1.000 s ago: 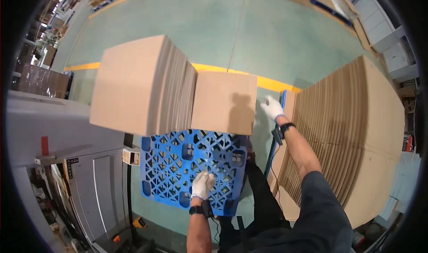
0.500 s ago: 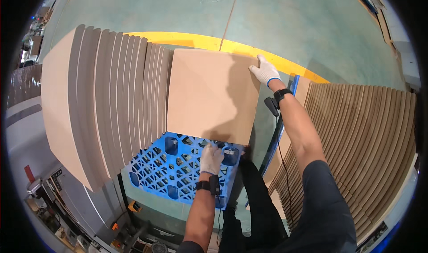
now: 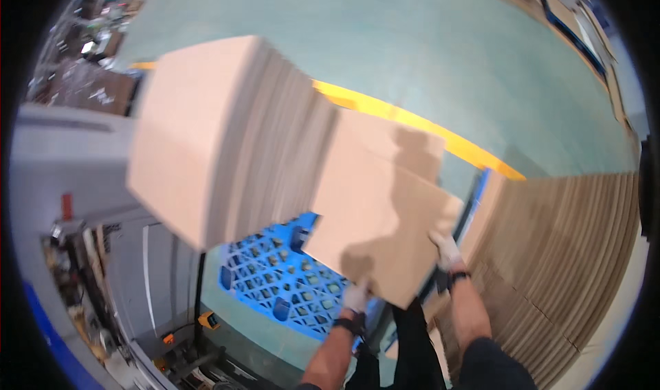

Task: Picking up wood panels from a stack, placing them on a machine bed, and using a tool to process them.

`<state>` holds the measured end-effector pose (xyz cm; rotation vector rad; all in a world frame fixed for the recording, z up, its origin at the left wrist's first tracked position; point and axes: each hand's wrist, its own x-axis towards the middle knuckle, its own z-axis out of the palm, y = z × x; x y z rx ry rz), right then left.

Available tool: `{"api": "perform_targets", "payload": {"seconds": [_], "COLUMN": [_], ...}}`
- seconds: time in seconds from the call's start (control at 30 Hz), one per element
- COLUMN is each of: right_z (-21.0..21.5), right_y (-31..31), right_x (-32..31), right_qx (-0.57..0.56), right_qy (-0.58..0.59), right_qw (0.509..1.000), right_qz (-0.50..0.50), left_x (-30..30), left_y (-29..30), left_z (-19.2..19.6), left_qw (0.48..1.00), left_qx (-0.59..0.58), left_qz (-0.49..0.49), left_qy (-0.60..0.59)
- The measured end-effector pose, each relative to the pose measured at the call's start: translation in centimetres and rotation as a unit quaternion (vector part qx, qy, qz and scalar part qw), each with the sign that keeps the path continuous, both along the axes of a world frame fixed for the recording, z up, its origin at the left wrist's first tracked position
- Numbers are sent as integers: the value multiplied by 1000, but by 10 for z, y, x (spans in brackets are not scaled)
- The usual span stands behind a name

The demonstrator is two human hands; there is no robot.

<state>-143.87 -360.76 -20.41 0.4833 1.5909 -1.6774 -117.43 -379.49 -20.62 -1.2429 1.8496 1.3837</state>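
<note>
A flat tan cardboard sheet [image 3: 385, 235] is held at an angle above the blue plastic pallet [image 3: 275, 276], partly over another cardboard sheet [image 3: 388, 139]. My left hand [image 3: 356, 297], in a white work glove, grips its near edge. My gloved right hand [image 3: 447, 249] is closed on its right edge, with fingertips on the top face. The thumbs' exact hold is blurred. To the left of the sheets, a tall stack of cardboard sheets [image 3: 268, 142] stands on the pallet.
Another large stack of cardboard [image 3: 570, 252] stands to the right, beside a blue edge. A yellow floor line [image 3: 412, 118] runs beyond the pallet. At the left is a grey machine cabinet [image 3: 161, 280]. My legs are close to the pallet's near right corner.
My right hand has come from the sheet's far right corner down toward me. The top sheet has slid nearer and turned, exposing the sheet beneath. My view has swung left.
</note>
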Motion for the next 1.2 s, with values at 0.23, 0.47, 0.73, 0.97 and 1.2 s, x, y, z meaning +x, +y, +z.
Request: {"api": "perform_targets", "payload": {"seconds": [0.23, 0.47, 0.73, 0.97, 1.2], "right_z": [122, 288, 513, 533, 597], "right_y": [21, -20, -109, -163, -232], "right_x": [178, 340, 528, 620, 709], "right_qx": [-82, 81, -104, -455, -508], "right_qy": [-33, 340, 538, 423, 613], "right_qw": [996, 860, 618, 607, 318], "right_qz": [29, 372, 563, 495, 515], "left_x": [222, 365, 504, 628, 753], "left_y": [67, 102, 5, -51, 50], "left_z": [29, 134, 350, 312, 317], "left_qw": [835, 449, 442, 641, 582], "left_qx": [320, 674, 426, -361, -343], "left_qz": [419, 517, 612, 453, 568], "left_qy": [158, 277, 499, 505, 470]}}
